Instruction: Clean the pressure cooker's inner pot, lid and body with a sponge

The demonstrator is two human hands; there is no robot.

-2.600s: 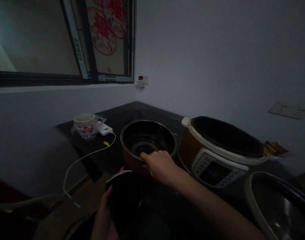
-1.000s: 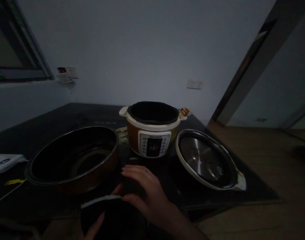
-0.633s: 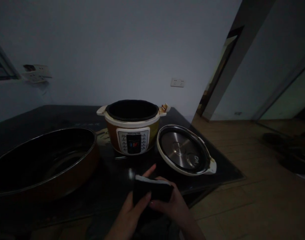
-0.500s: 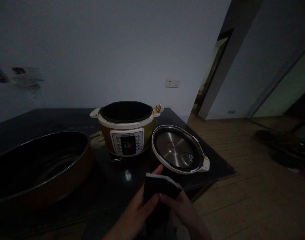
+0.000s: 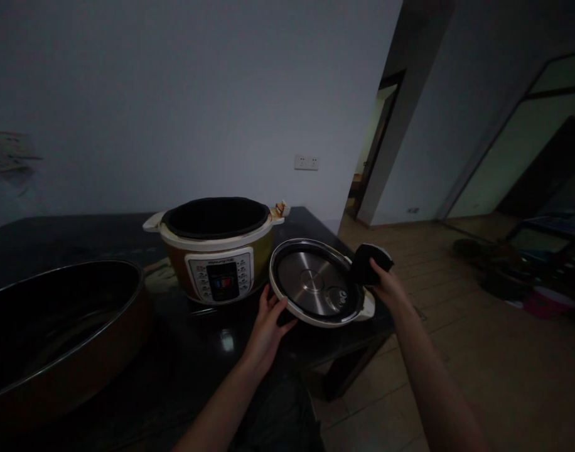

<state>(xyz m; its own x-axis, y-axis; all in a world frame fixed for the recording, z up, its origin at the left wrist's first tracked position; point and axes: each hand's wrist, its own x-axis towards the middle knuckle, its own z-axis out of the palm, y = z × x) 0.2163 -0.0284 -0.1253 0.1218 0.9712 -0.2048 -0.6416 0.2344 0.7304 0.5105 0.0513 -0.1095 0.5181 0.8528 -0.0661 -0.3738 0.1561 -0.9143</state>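
Observation:
An upturned pressure-cooker lid (image 5: pixel 311 279) rests on the dark table, its metal inner side facing up inside a white rim. My left hand (image 5: pixel 267 320) grips the lid's near-left rim, the thumb on the edge and other fingers partly hidden. At the lid's far-right rim, my right hand (image 5: pixel 384 279) holds a folded black cloth (image 5: pixel 365 263) with a pale edge. Left of the lid stands the electric pressure cooker (image 5: pixel 221 267), lidless, its dark opening showing and its control panel facing me. One cooker handle looks damaged or stained.
A large round brown pan (image 5: pixel 127 326) takes up the left of the black table (image 5: pixel 193 351). Behind is a pale wall with a socket (image 5: pixel 306 162). The table's right edge drops to a tiled floor (image 5: pixel 424 358), and a pink basin (image 5: pixel 544 302) sits farther off.
My hands, together on the black cloth before, have parted. The left has moved onto the lid's rim; the right has carried the cloth to the lid's right side. The view has shifted right.

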